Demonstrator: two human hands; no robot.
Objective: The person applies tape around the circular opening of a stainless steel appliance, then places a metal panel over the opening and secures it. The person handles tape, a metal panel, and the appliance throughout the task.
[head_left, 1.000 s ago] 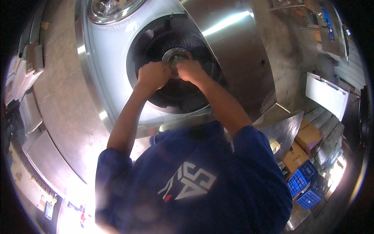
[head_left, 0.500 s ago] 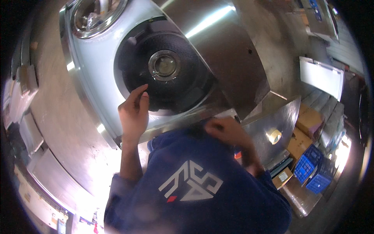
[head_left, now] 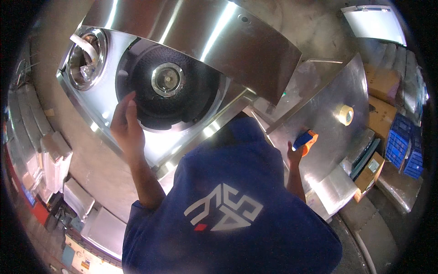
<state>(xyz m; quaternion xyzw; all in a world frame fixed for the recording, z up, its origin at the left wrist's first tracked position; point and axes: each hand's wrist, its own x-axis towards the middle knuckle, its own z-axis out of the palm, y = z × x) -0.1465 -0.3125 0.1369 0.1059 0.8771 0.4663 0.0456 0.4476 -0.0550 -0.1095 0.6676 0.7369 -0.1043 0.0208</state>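
My left hand (head_left: 127, 125) is over the left front part of a steel appliance body (head_left: 102, 107), beside a round black fan housing (head_left: 196, 107). Its thumb and index finger come close together, and anything between them is too small to make out. Inside the housing sits a round metal hub (head_left: 168, 80). My right hand (head_left: 294, 156) has its fingers round a blue-and-orange hand tool (head_left: 305, 142) over a steel sheet (head_left: 326, 132); its exact kind is unclear. The fingers on the tool's far side are partly hidden.
A shiny steel panel (head_left: 196, 32) covers the appliance's far side. A round metal-rimmed opening (head_left: 102, 59) with a white strip is at its left. On the steel sheet sits a tape roll (head_left: 346, 114). Blue crates (head_left: 399, 139) and cartons (head_left: 381, 109) stand at the right.
My right hand has moved from close to my body out to the right, to the blue-and-orange tool. My left hand stays by the black housing. The view has turned rightward.
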